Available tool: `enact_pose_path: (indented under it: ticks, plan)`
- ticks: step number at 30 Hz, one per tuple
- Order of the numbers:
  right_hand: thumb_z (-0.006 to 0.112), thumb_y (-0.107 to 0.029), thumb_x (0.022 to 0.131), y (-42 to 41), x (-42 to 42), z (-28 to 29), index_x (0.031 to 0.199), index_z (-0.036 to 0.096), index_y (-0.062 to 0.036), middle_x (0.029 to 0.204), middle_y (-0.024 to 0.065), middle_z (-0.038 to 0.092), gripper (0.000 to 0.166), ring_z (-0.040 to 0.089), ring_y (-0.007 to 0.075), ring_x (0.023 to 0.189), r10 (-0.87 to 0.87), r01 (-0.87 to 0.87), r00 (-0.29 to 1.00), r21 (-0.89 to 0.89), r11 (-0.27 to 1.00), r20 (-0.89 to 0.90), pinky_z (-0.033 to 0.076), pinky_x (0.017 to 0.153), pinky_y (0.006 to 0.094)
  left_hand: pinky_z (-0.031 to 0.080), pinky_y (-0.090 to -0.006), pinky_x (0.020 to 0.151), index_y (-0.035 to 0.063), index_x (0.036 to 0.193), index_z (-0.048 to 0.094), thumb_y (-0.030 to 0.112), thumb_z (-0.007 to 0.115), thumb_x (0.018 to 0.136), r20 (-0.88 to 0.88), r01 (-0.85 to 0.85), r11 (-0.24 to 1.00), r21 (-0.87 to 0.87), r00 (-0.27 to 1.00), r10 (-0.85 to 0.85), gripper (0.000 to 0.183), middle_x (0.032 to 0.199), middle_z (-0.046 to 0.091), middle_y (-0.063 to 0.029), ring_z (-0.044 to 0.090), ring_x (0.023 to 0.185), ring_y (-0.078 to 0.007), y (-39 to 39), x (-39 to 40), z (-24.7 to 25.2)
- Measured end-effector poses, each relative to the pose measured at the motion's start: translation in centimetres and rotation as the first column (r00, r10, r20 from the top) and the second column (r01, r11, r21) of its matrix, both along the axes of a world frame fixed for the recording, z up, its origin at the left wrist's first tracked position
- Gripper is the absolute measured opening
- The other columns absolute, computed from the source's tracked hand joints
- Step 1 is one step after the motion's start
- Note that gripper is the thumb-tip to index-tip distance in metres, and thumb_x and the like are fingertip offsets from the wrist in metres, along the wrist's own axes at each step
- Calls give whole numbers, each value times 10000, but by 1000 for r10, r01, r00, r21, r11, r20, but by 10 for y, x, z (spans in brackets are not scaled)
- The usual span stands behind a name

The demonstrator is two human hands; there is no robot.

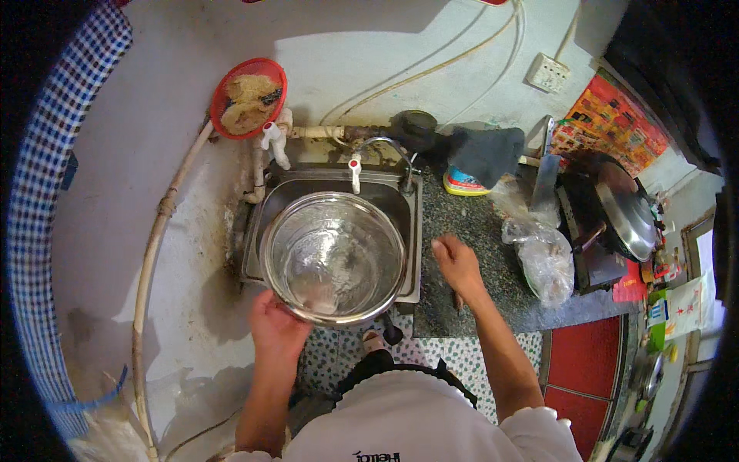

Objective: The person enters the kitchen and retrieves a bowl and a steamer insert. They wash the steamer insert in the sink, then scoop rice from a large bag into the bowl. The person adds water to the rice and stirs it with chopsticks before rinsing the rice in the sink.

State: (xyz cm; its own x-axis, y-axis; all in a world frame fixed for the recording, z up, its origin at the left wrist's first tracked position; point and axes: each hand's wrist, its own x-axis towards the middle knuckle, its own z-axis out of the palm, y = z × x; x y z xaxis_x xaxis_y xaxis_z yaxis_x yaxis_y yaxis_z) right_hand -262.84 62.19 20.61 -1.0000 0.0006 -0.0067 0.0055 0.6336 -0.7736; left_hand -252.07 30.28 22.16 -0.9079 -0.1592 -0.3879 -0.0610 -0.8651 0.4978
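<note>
A round stainless steel basin [355, 315] is tilted over the metal sink [417, 231]. My left hand [278, 324] grips its near left rim from outside. The basin's inside is shiny with rippled reflections; whether it holds water is hard to tell. Behind the far rim is a white tap [355, 176] with a red dot, and a curved metal faucet [407, 173] rises at the sink's back right. My right hand [459, 265] is apart from the basin, over the dark speckled countertop [462, 219]. Its fingers are curled in and nothing shows in them; the palm side is hidden.
On the counter to the right lie a clear plastic bag [545, 263] and a cleaver [545, 182]. Farther right, a lidded wok [626, 208] sits on a stove. A red strainer basket [277, 86] and a white pipe [156, 248] are at the left wall.
</note>
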Motion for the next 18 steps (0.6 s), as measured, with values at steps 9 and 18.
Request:
enact_pose_path:
  ticks: [9,18]
  plan:
    - [479,-339,976,118,150,24,973,614,-7,773,76,573,359,533,141,708,-42,52,998,-330,943,37,460,664,303,394,-441,993,37,1065,605,234,494,869,-152,233,966,109,965,-215,300,1172,615,-102,541,1128,-263,93,60,54]
    - [417,-307,996,273,328,52,959,576,0,821,125,593,348,576,235,786,-248,230,968,-287,930,-28,467,742,373,317,-519,1040,33,1348,424,290,554,870,77,542,837,-66,840,-538,558,1400,428,-147,385,1282,-312,267,130,75]
